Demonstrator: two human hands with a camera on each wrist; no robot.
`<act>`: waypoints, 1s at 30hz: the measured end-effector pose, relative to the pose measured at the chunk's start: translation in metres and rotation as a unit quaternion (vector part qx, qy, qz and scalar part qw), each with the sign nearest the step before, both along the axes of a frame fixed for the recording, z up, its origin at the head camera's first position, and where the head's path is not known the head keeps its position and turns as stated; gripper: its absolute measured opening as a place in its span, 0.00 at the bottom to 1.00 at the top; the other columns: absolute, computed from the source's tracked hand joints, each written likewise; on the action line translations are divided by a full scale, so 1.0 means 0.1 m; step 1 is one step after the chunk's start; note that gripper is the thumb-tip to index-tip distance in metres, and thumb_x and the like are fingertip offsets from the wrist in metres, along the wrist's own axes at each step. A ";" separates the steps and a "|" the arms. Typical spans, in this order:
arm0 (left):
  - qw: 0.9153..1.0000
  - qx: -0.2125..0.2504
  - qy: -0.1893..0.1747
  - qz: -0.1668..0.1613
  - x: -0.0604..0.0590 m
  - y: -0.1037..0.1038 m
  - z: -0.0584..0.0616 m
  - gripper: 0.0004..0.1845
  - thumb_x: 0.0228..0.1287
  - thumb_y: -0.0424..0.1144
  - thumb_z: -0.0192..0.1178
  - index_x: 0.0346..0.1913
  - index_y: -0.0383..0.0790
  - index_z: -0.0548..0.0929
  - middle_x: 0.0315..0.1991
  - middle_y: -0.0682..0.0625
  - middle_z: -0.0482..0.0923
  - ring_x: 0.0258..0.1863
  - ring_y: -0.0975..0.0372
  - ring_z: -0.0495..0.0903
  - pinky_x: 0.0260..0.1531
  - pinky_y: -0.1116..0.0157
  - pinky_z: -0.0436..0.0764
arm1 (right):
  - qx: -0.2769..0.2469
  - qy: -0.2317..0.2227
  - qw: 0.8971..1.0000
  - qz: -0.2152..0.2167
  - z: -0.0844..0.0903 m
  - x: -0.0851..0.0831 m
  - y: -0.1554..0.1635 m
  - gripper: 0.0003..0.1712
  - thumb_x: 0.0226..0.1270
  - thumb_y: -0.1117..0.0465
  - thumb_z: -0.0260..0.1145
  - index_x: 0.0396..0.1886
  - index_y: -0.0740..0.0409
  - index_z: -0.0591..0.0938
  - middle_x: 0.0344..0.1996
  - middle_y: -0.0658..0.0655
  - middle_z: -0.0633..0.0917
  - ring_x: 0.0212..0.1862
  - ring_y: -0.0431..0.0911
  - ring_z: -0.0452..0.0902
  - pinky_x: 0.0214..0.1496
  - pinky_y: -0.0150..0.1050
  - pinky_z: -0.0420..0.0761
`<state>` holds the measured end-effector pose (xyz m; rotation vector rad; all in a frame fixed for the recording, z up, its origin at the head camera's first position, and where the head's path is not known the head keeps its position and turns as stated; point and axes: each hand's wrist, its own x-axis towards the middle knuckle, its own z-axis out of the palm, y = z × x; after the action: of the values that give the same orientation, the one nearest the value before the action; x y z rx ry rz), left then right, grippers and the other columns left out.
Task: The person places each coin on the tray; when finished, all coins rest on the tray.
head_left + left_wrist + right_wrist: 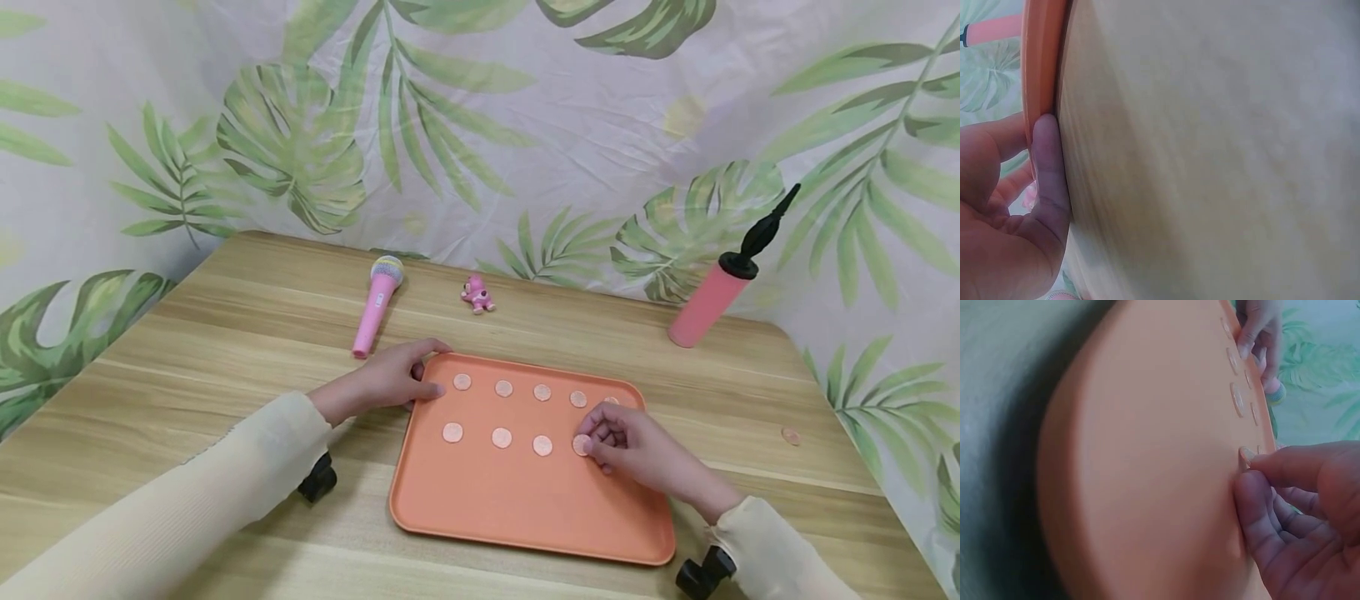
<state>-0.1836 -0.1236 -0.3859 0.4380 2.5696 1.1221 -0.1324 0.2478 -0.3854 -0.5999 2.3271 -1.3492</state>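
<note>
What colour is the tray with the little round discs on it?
The tray is a plain orange, salmon-like shade with no pattern; the head view shows it best.

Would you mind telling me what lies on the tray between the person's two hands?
In the head view, three round discs of the front row lie on the orange tray between the left hand and right hand.

A pale wood-grain surface (225, 333) carries an orange tray (517, 500) near its front edge, a pink toy microphone (377, 306), small pink figure (477, 294) and pink hand pump (716, 287) along its back edge, and one coin (790, 436) by its right edge.
</note>
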 end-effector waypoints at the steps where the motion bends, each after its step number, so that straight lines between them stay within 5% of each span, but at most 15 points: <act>1: 1.000 0.000 0.001 0.000 0.00 0.00 0.00 0.30 0.69 0.35 0.69 0.72 0.38 0.74 0.25 0.51 0.69 0.22 0.63 0.71 0.25 0.68 0.78 | 0.005 0.006 1.000 0.001 0.00 0.00 0.00 0.10 0.73 0.66 0.68 0.45 0.69 0.79 0.32 0.59 0.82 0.28 0.37 0.75 0.30 0.30 0.80; 16: 1.000 0.009 -0.005 0.001 0.01 0.00 0.01 0.30 0.69 0.35 0.68 0.72 0.37 0.73 0.26 0.50 0.69 0.23 0.63 0.71 0.26 0.68 0.79 | 0.101 0.109 0.989 -0.008 0.02 0.05 -0.05 0.07 0.72 0.62 0.71 0.39 0.58 0.81 0.30 0.50 0.81 0.31 0.34 0.73 0.34 0.28 0.76; 30: 1.000 0.009 -0.003 -0.002 0.00 -0.01 0.00 0.30 0.69 0.35 0.69 0.72 0.37 0.73 0.25 0.51 0.69 0.22 0.63 0.71 0.25 0.68 0.78 | 0.109 0.107 0.988 -0.011 0.00 0.04 -0.04 0.06 0.72 0.61 0.71 0.41 0.58 0.82 0.31 0.51 0.82 0.33 0.34 0.74 0.35 0.29 0.78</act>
<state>-0.1831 -0.1242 -0.3861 0.4434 2.5549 1.1447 -0.1279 0.2438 -0.3850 -0.6810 2.6149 -1.0633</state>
